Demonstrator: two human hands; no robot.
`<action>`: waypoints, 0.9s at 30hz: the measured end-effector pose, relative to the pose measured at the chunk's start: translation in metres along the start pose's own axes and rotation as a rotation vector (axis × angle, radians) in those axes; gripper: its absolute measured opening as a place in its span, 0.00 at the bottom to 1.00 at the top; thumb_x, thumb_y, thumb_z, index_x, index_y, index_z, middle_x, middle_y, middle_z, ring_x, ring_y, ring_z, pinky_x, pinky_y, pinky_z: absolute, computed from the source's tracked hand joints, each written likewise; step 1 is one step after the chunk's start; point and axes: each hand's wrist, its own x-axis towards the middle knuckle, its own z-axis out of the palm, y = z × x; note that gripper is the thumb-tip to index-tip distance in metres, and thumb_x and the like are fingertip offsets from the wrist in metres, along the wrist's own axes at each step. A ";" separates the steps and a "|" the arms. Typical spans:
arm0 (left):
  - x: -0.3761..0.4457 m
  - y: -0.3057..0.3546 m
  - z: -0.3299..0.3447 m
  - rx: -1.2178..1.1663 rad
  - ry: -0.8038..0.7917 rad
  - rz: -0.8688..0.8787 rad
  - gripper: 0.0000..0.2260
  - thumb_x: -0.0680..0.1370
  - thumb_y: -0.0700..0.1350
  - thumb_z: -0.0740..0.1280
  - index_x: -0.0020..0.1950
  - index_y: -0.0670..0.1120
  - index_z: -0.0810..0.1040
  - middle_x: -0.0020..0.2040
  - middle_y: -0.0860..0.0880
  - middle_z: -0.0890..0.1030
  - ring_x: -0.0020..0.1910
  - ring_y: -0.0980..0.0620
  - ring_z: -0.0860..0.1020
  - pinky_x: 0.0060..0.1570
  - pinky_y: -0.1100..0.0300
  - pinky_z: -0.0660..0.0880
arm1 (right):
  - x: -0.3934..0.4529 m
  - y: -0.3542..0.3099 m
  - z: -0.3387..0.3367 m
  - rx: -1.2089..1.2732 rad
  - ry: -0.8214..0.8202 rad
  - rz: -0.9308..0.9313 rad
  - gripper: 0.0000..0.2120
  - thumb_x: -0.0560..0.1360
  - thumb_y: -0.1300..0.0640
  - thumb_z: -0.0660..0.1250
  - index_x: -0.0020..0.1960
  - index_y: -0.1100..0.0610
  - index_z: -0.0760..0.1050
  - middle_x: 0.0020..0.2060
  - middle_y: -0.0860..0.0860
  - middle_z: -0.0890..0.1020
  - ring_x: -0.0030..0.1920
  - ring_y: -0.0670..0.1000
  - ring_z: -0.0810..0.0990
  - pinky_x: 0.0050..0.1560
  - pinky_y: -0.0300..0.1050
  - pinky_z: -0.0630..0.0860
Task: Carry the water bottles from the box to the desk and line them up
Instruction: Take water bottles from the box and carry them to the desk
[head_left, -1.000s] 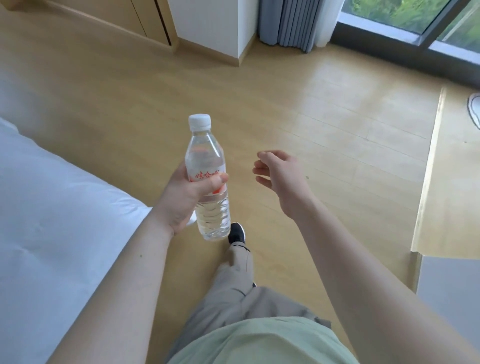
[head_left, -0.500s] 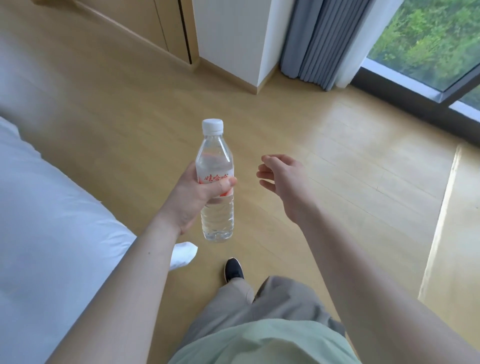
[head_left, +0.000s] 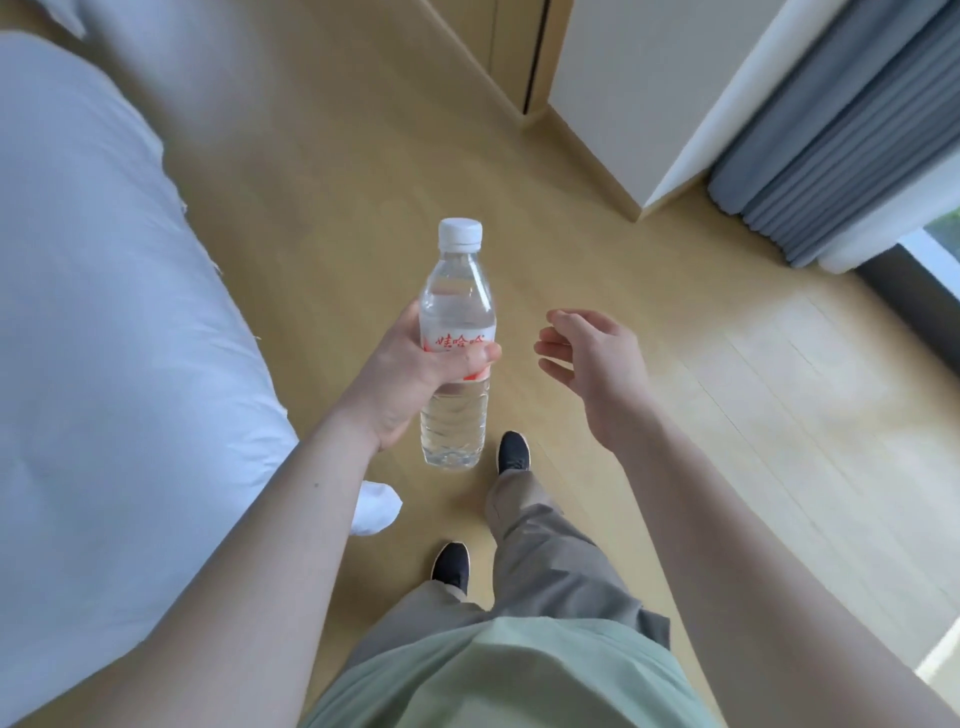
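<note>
A clear water bottle (head_left: 457, 312) with a white cap and a red-lettered label stands upright in the air in front of me. My left hand (head_left: 410, 379) grips it round the label, thumb across the front. To the right of the bottle, a hand's width away, my right hand (head_left: 597, 358) hovers with its fingers loosely curled and nothing in it. Neither the box nor the desk is in view.
A bed with white bedding (head_left: 104, 312) fills the left side. A wooden floor (head_left: 727, 415) stretches ahead. A white wall corner (head_left: 623, 104) and grey curtains (head_left: 831, 145) stand at the upper right by a window. My legs and black shoes (head_left: 513, 451) are below.
The view has swung left as I walk: the window has slid off to the right and the bed has grown larger. Both hands keep their pose, the bottle still in my left.
</note>
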 end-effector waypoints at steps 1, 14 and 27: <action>0.010 0.003 -0.003 -0.009 0.031 0.003 0.29 0.64 0.52 0.80 0.61 0.44 0.77 0.44 0.53 0.83 0.45 0.53 0.82 0.47 0.60 0.79 | 0.014 -0.008 0.006 -0.018 -0.031 0.002 0.07 0.78 0.56 0.66 0.52 0.56 0.81 0.41 0.49 0.84 0.42 0.47 0.84 0.49 0.44 0.82; 0.117 0.060 -0.016 -0.083 0.366 -0.008 0.29 0.64 0.53 0.80 0.61 0.46 0.79 0.47 0.50 0.84 0.47 0.50 0.83 0.48 0.55 0.79 | 0.151 -0.114 0.062 -0.162 -0.327 -0.027 0.06 0.78 0.56 0.65 0.50 0.55 0.80 0.40 0.47 0.83 0.41 0.46 0.84 0.50 0.44 0.83; 0.207 0.087 -0.061 -0.080 0.405 -0.016 0.30 0.64 0.52 0.80 0.63 0.43 0.79 0.47 0.50 0.84 0.47 0.50 0.83 0.49 0.54 0.79 | 0.240 -0.160 0.110 -0.189 -0.346 -0.003 0.06 0.79 0.57 0.65 0.50 0.54 0.80 0.41 0.48 0.82 0.44 0.47 0.83 0.54 0.48 0.82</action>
